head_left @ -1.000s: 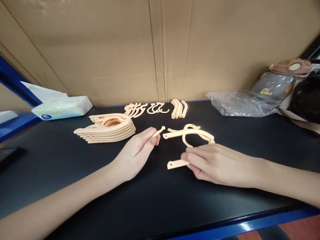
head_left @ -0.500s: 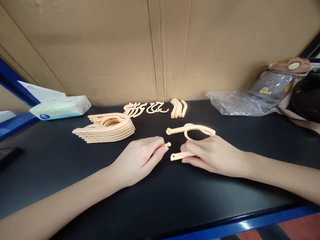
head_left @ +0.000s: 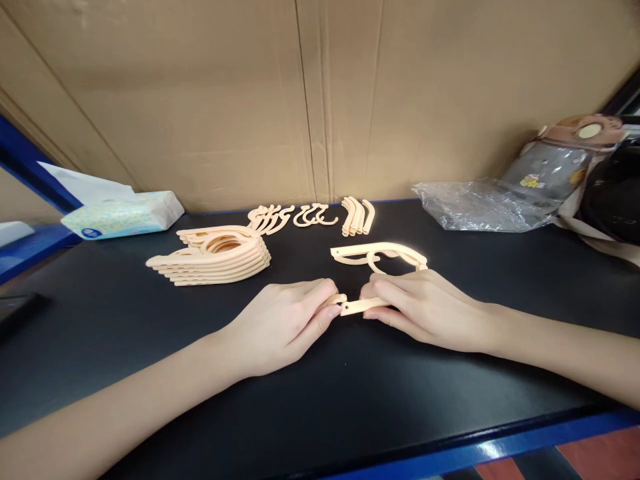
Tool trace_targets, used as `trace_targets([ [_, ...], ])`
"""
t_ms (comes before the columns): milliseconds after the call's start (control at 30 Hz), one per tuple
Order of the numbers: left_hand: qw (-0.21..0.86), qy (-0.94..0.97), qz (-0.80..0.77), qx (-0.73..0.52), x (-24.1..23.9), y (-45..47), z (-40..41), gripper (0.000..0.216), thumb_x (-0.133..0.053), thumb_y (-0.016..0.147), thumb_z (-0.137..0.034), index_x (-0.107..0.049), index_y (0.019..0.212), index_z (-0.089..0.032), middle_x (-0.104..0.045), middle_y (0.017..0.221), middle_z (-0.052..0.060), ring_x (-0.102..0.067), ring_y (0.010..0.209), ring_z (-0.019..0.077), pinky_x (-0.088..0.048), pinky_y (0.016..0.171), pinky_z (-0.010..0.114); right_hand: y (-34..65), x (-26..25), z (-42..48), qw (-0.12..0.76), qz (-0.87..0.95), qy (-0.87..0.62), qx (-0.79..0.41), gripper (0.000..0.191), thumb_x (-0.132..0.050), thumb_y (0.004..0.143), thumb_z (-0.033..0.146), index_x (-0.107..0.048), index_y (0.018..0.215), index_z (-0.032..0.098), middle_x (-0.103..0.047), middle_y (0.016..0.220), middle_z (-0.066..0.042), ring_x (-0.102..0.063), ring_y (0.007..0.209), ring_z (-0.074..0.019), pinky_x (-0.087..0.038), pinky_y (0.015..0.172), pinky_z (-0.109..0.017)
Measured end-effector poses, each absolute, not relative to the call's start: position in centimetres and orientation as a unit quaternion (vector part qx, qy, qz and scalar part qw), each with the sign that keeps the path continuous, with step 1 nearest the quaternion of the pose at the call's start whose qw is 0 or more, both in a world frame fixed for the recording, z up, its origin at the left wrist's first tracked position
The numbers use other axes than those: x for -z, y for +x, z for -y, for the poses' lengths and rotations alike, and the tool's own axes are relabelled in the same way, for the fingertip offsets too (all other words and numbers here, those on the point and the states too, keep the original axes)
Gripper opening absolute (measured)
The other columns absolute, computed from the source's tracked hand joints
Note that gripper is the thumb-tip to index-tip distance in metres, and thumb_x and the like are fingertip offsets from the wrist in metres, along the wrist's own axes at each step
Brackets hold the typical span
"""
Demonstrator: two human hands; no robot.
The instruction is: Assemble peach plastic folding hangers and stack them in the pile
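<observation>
My right hand (head_left: 420, 310) is closed around a cream plastic folding hanger (head_left: 370, 250). One arm of it, with a small hole at its end, points left below my fingers, and a longer arm and a ring-shaped part stick out behind the hand. Pinched in my left hand (head_left: 290, 323) is a small cream hanger piece (head_left: 341, 299), mostly hidden by thumb and fingers. Its tip meets the holed end of the hanger arm; whether the two are joined I cannot tell. Left of the hands lies a stack of folded cream hangers (head_left: 215, 263).
Along the back of the black table (head_left: 300, 420) lie cream hooks (head_left: 313, 215), S-shaped pieces (head_left: 270, 219) and curved tubes (head_left: 356, 217). A tissue pack (head_left: 123, 215) is at the left. A clear plastic bag (head_left: 480, 207) and a bottle (head_left: 555, 163) are at the right, before a cardboard wall (head_left: 200, 100).
My left hand has moved slightly right, bringing its piece up to the holed arm end. The hanger in my right hand has tilted a little, its far arm shifting.
</observation>
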State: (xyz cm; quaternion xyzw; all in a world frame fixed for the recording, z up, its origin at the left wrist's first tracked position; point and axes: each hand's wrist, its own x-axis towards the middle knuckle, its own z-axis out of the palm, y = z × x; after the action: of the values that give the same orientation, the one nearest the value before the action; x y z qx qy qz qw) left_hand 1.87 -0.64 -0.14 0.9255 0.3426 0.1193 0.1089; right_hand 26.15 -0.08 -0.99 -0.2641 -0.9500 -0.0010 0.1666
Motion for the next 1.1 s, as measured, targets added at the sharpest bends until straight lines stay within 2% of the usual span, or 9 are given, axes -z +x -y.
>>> trace_targets([
  [500, 0.107, 0.924, -0.348, -0.12, 0.24, 1.81, 0.78, 0.026, -0.024, 0.102, -0.03, -0.046, 0.09, -0.021, -0.058, 0.076, -0.003, -0.056, 0.063, 0.0135, -0.035, 0.057, 0.026, 26.16, 1.14, 0.13, 0.207, 0.945, -0.253, 0.022, 0.024, -0.041, 0.1, 0.027, -0.06, 0.107, 0.016, -0.066, 0.089, -0.002, -0.059, 0.07, -0.0119, -0.044, 0.064, -0.024],
  [833, 0.131, 0.916, -0.357, -0.126, 0.06, 1.98, 1.07, 0.028, -0.025, 0.102, -0.03, -0.044, 0.085, -0.021, -0.054, 0.069, -0.004, -0.052, 0.057, 0.0122, -0.032, 0.053, 0.025, 25.99, 1.03, 0.42, 0.221, 0.939, -0.249, 0.085, 0.029, -0.041, 0.101, 0.029, -0.065, 0.108, 0.015, -0.063, 0.08, -0.002, -0.058, 0.064, -0.0117, -0.044, 0.06, -0.024],
  [1000, 0.113, 0.925, -0.343, -0.116, -0.05, 1.97, 1.15, 0.025, -0.027, 0.102, -0.029, -0.039, 0.08, -0.021, -0.052, 0.066, -0.005, -0.05, 0.053, 0.0112, -0.031, 0.051, 0.023, 26.04, 1.23, 0.42, 0.229, 0.936, -0.245, 0.11, 0.031, -0.04, 0.101, 0.031, -0.066, 0.109, 0.016, -0.064, 0.079, -0.001, -0.057, 0.062, -0.0113, -0.043, 0.059, -0.024],
  [1100, 0.085, 0.932, -0.335, -0.111, 0.05, 2.03, 1.03, 0.025, -0.034, 0.1, -0.035, -0.036, 0.079, -0.021, -0.05, 0.064, -0.006, -0.049, 0.05, 0.0112, -0.028, 0.048, 0.022, 26.03, 1.24, 0.32, 0.228, 0.936, -0.246, 0.106, 0.032, -0.04, 0.101, 0.032, -0.067, 0.108, 0.017, -0.064, 0.079, -0.001, -0.057, 0.061, -0.0113, -0.042, 0.059, -0.024],
])
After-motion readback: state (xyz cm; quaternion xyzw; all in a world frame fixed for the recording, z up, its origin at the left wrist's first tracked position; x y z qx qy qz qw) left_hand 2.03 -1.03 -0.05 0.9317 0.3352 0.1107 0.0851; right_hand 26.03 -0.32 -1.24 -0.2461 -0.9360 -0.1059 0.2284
